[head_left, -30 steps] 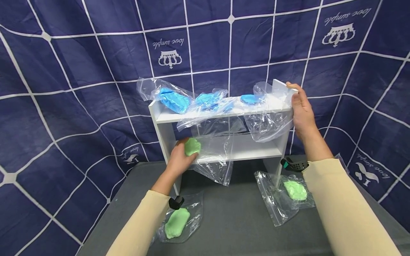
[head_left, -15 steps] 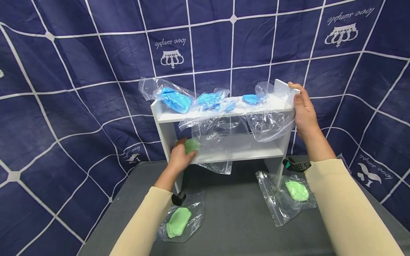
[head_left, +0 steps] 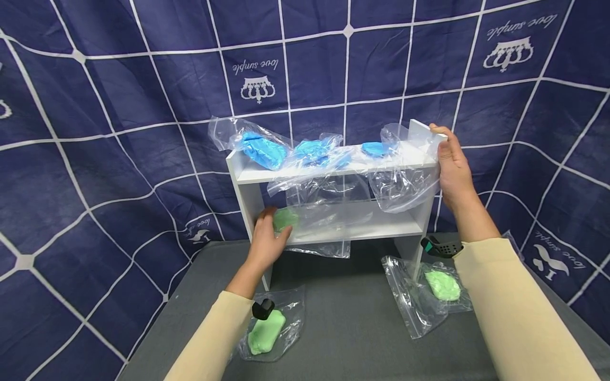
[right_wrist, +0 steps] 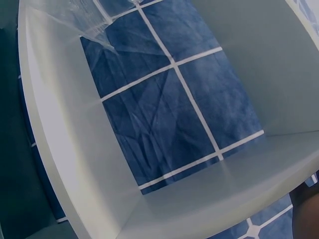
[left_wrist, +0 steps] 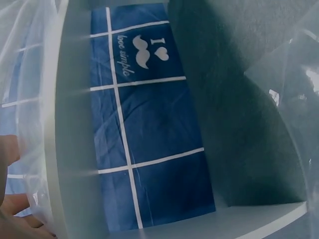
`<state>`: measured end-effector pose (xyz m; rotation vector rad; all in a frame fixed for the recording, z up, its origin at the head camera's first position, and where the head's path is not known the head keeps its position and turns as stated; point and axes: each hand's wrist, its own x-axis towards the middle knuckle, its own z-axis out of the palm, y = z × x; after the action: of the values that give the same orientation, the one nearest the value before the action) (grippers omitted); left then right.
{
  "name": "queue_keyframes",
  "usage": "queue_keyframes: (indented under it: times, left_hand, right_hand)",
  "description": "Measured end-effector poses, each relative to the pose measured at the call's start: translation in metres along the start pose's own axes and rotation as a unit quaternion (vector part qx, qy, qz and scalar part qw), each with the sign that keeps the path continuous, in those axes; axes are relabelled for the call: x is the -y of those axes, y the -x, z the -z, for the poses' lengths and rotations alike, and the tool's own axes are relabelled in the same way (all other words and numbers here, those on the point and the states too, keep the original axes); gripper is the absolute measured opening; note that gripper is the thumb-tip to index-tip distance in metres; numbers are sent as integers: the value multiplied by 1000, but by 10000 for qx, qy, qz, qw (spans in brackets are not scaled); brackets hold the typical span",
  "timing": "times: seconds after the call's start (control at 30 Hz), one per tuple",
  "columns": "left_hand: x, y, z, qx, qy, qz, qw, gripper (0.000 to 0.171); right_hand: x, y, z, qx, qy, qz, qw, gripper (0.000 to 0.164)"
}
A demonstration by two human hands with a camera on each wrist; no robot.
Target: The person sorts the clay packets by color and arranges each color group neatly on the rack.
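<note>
My right hand (head_left: 456, 172) grips the white shelf unit (head_left: 397, 219), bracing. My left hand (head_left: 267, 239) flanks the bagged green lump (head_left: 286, 218); can't tell if pinching. Best to settle it flat.

- Blue grid cloth (head_left: 314, 69), head view: "love simple", inverted, over a crown print (head_left: 258, 89), left of centre; same words over a second-position crown (head_left: 508, 53), upper right.
- Cloth, lower right: "love simple", "I", moustache print (head_left: 551, 258), inverted.
- Lower left: "love", "I"; remainder too small.
- Left wrist view, cloth: "I", heart (left_wrist: 161, 54), moustache, "love simple", 1 set.
</note>
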<state>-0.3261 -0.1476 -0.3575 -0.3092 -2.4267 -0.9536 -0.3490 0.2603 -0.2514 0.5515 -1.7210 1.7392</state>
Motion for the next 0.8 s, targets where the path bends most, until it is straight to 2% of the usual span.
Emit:
queue_keyframes:
  times: [0.2,0.47,0.7,0.8]
  left_hand:
    - [0,14,2,-215,247,-9,9995,61]
    - [6,39,11,-332,644,-221,9971,60]
    - [25,64,23,-334,1599,-758,9836,54]
    - [34,73,26,-356,1787,-949,9787,51]
  right_hand:
    - [1,1,0,13,-107,64,9999,41]
    - [-2,-1,0,35,-115,30,9999,41]
    - [1,0,1,73,21,-59,10000,41]
    - [2,-1,2,78,55,-70,9999,41]
